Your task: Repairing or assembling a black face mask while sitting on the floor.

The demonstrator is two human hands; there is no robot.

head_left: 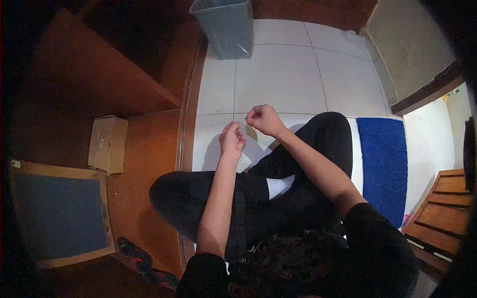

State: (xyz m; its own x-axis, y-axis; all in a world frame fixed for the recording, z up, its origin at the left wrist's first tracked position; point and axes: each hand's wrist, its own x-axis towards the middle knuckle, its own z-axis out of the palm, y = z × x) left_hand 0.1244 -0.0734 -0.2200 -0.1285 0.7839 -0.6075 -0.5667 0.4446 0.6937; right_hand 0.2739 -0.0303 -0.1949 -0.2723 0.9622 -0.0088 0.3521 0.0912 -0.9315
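Seated cross-legged on the white tile floor (278,74), the person raises both hands over the knees. The left hand (232,140) pinches narrow, fingertips together; the right hand (263,119), at one o'clock from it, is curled shut. What they hold is too fine to make out, perhaps a thread. Keeping both hands close and steady would suit such small work. A grey bin (223,27) stands at twelve o'clock.

Head-worn view, straight down, close.

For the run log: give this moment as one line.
posture: seated cross-legged on white tile floor | left hand: pinched, contents unclear | right hand: pinched, raised
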